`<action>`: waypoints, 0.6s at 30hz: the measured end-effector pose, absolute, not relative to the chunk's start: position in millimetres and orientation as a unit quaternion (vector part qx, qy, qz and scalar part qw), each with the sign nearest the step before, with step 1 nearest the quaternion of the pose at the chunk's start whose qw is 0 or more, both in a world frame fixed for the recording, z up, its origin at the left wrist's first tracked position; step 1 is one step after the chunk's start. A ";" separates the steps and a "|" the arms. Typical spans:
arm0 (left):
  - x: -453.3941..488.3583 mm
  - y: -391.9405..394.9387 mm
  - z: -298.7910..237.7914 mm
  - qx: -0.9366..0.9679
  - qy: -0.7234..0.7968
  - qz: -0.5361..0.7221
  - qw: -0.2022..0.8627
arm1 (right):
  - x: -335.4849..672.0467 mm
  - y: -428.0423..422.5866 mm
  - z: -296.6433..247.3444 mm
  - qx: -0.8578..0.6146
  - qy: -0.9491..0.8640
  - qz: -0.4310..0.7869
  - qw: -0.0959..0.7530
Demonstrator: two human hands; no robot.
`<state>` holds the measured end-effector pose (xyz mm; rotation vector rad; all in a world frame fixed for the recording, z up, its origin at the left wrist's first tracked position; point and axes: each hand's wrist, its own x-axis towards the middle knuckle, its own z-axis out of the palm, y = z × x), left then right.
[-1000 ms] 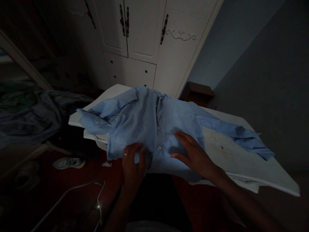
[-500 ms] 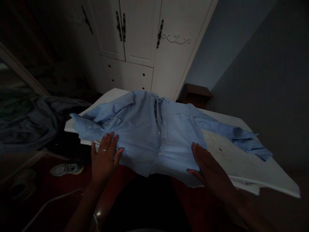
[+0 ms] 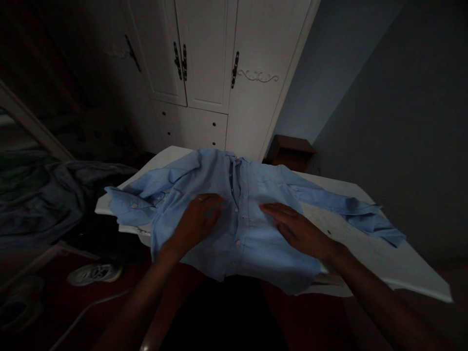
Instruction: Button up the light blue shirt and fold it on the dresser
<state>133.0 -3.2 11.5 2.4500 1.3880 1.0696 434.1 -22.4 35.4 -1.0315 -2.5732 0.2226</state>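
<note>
Pale-blue shirt (image 3: 252, 248) spread beneath left hand (image 3: 197, 218) and right hand (image 3: 300, 229), laid over white board (image 3: 395, 265). Both hands relaxed, nothing gripped; contact uncertain. Presumably light, soft, easily creased; best held at shoulders (image 3: 204, 158), beyond the hands, or at hem (image 3: 263, 276), bodyward of them.

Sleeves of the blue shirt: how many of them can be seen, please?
2. One sleeve lies toward the picture's left end of the white board; the other sleeve stretches toward its right end. Neither is wholly hidden.
</note>
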 end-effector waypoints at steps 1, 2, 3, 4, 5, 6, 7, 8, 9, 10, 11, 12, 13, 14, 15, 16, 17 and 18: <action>140.6 10.0 13.9 0.838 0.427 0.329 0.084 | 423.6 -9.2 36.0 -0.336 -0.922 0.078 0.176; 147.3 24.5 15.7 0.859 0.406 0.297 0.090 | 414.2 5.2 35.0 -0.314 -0.931 0.075 0.171; 152.8 39.8 17.1 0.874 0.400 0.262 0.089 | 406.5 20.9 32.7 -0.298 -0.937 0.072 0.166; 156.9 55.4 18.4 0.881 0.405 0.229 0.083 | 400.5 37.6 29.4 -0.289 -0.941 0.068 0.161; 159.8 70.9 19.8 0.883 0.417 0.202 0.078 | 396.3 55.0 25.6 -0.285 -0.943 0.063 0.157; 161.6 85.6 21.2 0.879 0.435 0.178 0.076 | 393.8 72.7 21.5 -0.289 -0.943 0.057 0.156; 162.5 99.1 22.8 0.871 0.460 0.155 0.080 | 392.5 90.0 17.6 -0.300 -0.940 0.050 0.154; 162.7 111.1 24.4 0.860 0.485 0.134 0.088 | 392.2 106.4 14.1 -0.310 -0.937 0.046 0.151; 162.8 121.7 25.9 0.847 0.510 0.117 0.097 | 392.2 121.3 11.1 -0.319 -0.935 0.044 0.150; 162.7 131.0 27.2 0.833 0.534 0.104 0.106 | 392.1 134.4 8.5 -0.324 -0.933 0.046 0.149; 162.8 139.3 28.1 0.819 0.554 0.095 0.114 | 391.6 145.5 6.3 -0.322 -0.934 0.053 0.148; 163.0 147.0 28.7 0.807 0.571 0.090 0.120 | 390.6 154.5 4.3 -0.317 -0.935 0.062 0.149; 163.4 154.4 28.9 0.797 0.584 0.089 0.126 | 388.9 161.6 2.6 -0.314 -0.935 0.074 0.150; 164.0 161.6 28.7 0.787 0.596 0.088 0.137 | 386.7 167.2 1.0 -0.317 -0.932 0.085 0.153; 164.4 168.7 28.3 0.777 0.605 0.087 0.151 | 383.9 171.8 -0.3 -0.325 -0.927 0.096 0.160; 164.9 175.6 27.7 0.769 0.611 0.087 0.166 | 380.9 175.7 -1.3 -0.340 -0.919 0.106 0.170; 165.1 182.1 27.0 0.762 0.615 0.088 0.184 | 377.7 179.5 -1.7 -0.355 -0.909 0.114 0.185; 165.2 187.9 26.1 0.753 0.618 0.091 0.205 | 374.4 183.6 -1.6 -0.372 -0.897 0.127 0.202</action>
